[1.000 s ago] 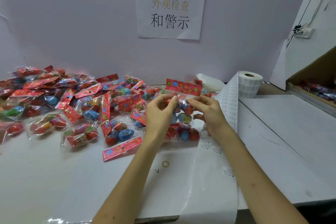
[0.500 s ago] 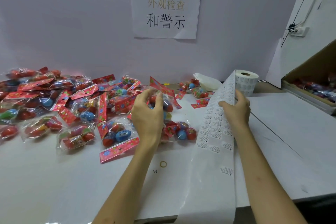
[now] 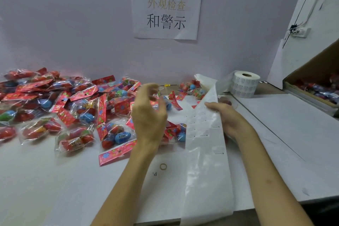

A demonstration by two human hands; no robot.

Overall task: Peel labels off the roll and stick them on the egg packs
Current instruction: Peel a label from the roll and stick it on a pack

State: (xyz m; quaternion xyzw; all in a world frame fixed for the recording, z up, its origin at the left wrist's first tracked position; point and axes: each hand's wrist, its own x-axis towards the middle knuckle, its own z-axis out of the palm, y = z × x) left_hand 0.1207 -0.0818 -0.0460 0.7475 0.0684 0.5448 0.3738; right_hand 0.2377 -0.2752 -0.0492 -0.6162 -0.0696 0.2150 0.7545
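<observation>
Several clear egg packs [image 3: 73,106] with red header cards lie heaped on the left half of the white table [image 3: 45,180]. My left hand [image 3: 148,115] hovers over the pile's right edge, blurred, fingers loosely curled and holding nothing. The white label roll [image 3: 244,83] stands at the back right. Its label strip [image 3: 207,161] runs forward across the table and hangs over the front edge. My right hand [image 3: 229,121] grips the strip's right edge, fingers behind the paper. One egg pack [image 3: 176,132] lies partly under the strip.
An open cardboard box [image 3: 311,79] with more packs sits at the far right. A paper sign [image 3: 165,9] hangs on the back wall. A small rubber band [image 3: 163,166] lies on the table near my left forearm. A few packs [image 3: 192,88] lie at the back centre.
Both hands held one pack up a second ago. My right hand left it and took the label strip. My left hand has now let the pack go onto the pile.
</observation>
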